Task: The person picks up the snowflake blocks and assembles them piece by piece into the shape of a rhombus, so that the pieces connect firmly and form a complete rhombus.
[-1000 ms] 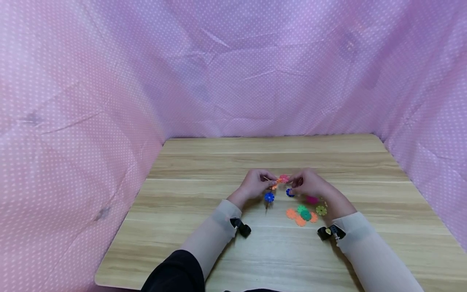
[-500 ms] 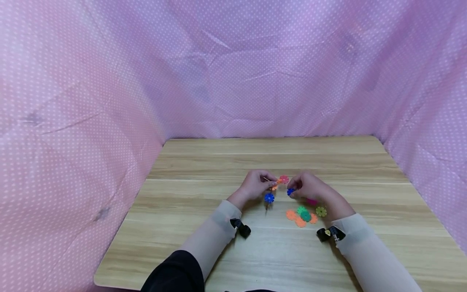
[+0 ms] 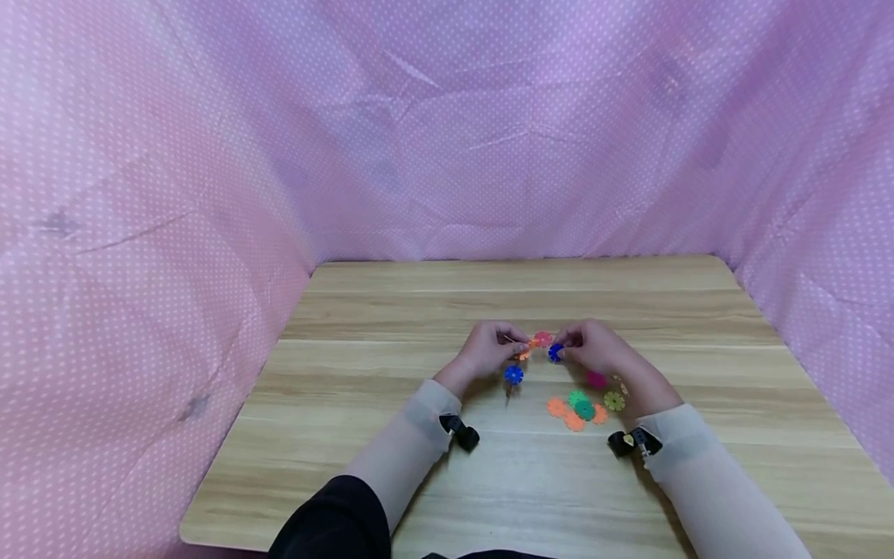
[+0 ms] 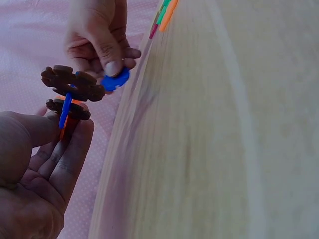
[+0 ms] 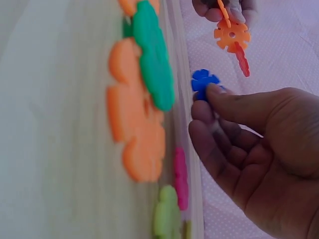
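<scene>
Several notched plastic snowflake discs are joined into a chain. My left hand point(image 3: 486, 347) grips this chain by its middle, thumb against fingers. Brown discs point(image 4: 75, 83) and a blue disc point(image 3: 513, 375) hang on its near side. At the far end, an orange disc point(image 5: 232, 36) carries a red disc point(image 5: 241, 59) slotted into its edge. Opposite, my right hand point(image 3: 594, 347) pinches a loose blue disc point(image 5: 203, 79) between thumb and fingertips. That disc is just beside the red one in the head view, with a small gap between them.
Loose discs lie on the wooden table point(image 3: 419, 303) in front of the right wrist: orange point(image 3: 574, 421), green point(image 3: 584, 410), yellow-green point(image 3: 614, 401) and magenta point(image 3: 597, 380). A pink dotted curtain point(image 3: 447, 155) surrounds the table's back and sides.
My right hand has brought the blue disc slightly up and away from me, closer to the red disc. The left hand and the chain stay nearly still.
</scene>
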### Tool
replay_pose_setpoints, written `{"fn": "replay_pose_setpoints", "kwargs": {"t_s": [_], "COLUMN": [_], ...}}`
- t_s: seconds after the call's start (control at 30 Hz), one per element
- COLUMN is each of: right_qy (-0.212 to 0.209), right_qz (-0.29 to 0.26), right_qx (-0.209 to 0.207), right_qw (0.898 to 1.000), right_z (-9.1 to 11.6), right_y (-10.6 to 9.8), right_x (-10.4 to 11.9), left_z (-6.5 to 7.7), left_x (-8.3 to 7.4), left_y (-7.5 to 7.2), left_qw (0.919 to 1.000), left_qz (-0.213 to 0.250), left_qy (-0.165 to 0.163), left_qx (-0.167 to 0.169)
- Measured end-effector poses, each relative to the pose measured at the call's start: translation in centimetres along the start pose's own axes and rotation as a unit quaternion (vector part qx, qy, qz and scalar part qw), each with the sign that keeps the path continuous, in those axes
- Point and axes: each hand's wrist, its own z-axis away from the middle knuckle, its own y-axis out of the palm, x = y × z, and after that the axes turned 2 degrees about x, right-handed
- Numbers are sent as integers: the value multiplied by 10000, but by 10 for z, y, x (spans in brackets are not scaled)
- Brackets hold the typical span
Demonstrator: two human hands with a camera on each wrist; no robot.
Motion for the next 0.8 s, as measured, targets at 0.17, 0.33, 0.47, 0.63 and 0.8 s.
{"fn": "replay_pose_setpoints", "kwargs": {"t_s": [0.17,0.33,0.47,0.63,0.8], "right_qy": [-108,-27,-38,-110,-163], "right_qz": [32,-72,-76,-228,-384], "right_qx": [-452,-746,-945,-1103,-1114], "right_qw": [9989,9972,9955,9936,9929], "right_z": [-2,-2,-1,0,0], "right_y": [-2,-3,-4,-6,-7], "right_x": [1,2,4,5,7], "left_z": [-1,-3,-3,-2,-3], "left_x": [0,1,0,0,2], "left_y": [-1,-1,-1,-2,-2], "left_qw": [10000,10000,9999,9998,9996], "left_qz": [-11,-18,-117,-174,-245], "left_qy": [-61,-25,17,31,101], "left_qx": [9,9,2,20,33]}}
